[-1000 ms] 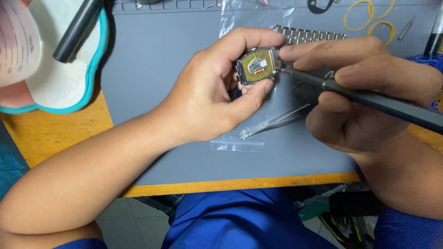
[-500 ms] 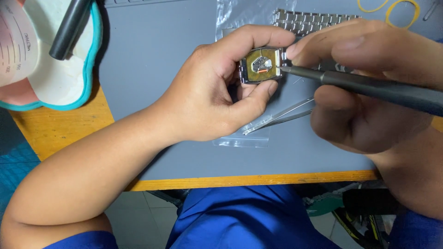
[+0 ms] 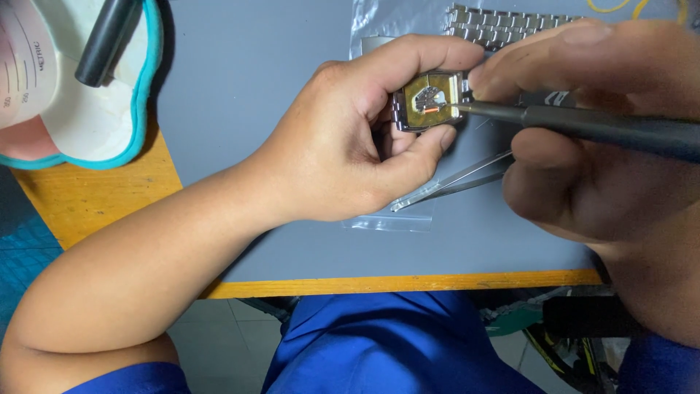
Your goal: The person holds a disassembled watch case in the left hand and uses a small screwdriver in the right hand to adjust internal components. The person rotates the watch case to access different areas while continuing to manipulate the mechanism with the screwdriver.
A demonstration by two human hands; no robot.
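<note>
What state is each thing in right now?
Watch: back open, works exposed, gripped in the left hand.
Tool: held by the right hand, tip at the works.
Tweezers: lying on the mat.
Plastic bag: flat on the mat.

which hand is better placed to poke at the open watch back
Right. The right hand grips the dark tool, its tip already at the open watch case. The left hand is busy pinching the case.
</note>
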